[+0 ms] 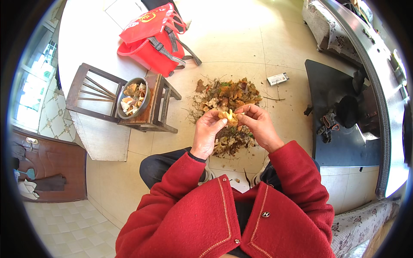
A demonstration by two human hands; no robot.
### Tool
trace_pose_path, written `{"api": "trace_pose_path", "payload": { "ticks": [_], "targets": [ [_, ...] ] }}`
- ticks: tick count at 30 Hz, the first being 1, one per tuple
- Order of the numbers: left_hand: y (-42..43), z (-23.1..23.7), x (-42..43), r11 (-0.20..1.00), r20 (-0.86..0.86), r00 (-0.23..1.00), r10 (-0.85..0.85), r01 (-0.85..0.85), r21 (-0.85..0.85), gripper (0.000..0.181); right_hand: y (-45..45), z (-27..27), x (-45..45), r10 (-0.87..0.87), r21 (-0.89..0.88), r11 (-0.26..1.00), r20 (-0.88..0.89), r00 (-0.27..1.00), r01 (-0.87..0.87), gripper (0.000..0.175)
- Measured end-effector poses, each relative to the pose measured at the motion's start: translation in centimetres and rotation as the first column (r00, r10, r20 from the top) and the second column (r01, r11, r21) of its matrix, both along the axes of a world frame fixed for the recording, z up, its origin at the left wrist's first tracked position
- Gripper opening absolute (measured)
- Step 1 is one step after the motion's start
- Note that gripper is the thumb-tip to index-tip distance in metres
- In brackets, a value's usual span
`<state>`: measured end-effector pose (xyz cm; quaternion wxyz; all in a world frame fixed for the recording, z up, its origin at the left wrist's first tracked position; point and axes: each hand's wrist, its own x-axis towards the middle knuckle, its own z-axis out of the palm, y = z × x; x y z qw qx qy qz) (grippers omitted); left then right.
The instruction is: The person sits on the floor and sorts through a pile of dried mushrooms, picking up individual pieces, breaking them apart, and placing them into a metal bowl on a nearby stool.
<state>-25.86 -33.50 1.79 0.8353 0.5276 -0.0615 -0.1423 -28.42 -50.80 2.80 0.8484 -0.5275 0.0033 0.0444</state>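
My left hand (208, 130) pinches a ragged yellow-orange mushroom (229, 118) between thumb and fingers. From the other side, my right hand (259, 125) has its thumb and forefinger closed on the mushroom's right edge. Both hands are raised over a heap of mushrooms, dry leaves and twigs (238, 92) on the tiled floor. To the left, a metal bowl (147, 98) of mushroom pieces (130, 103) rests on the seat of a small wooden chair (157, 85).
Beyond the chair, a red basket (161, 63) with grey straps has a red bag (145, 27) on it. A small printed box (278, 79) lies right of the heap. Gloves (328, 124) lie on a low black table (335, 151) at the right.
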Motion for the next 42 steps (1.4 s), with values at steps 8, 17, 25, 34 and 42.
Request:
{"api": "trace_pose_path", "payload": {
  "ticks": [8, 17, 25, 34, 42],
  "targets": [
    [-0.5, 0.2, -0.9, 1.0, 0.081, 0.997, 0.012, -0.013, 0.017, 0.021, 0.6, 0.2, -0.5, 0.01, -0.194, 0.981, 0.111, 0.994, 0.012, 0.026],
    [-0.2, 0.1, -0.5, 0.935, -0.318, 0.912, -0.261, 0.157, -0.318, 0.02, 0.4, 0.4, -0.8, 0.034, -0.049, 0.998, 0.022, 0.999, -0.032, 0.024],
    [0.1, -0.7, -0.3, 0.781, -0.423, 0.738, -0.525, 0.221, -0.584, 0.028, 0.3, 0.6, -0.9, 0.053, 0.048, 0.997, 0.009, 0.999, -0.053, 0.024],
    [-1.1, 0.5, -1.5, 0.989, 0.015, 0.993, -0.114, 0.115, -0.098, 0.019, 0.5, 0.8, -1.0, -0.005, -0.043, 0.999, 0.049, 0.999, 0.007, 0.024],
    [-0.9, 0.8, -1.1, 0.972, -0.162, 0.966, -0.203, 0.179, -0.15, 0.016, 0.6, 0.8, -1.1, -0.023, -0.031, 0.999, 0.027, 0.999, 0.024, 0.024]
  ]
}}
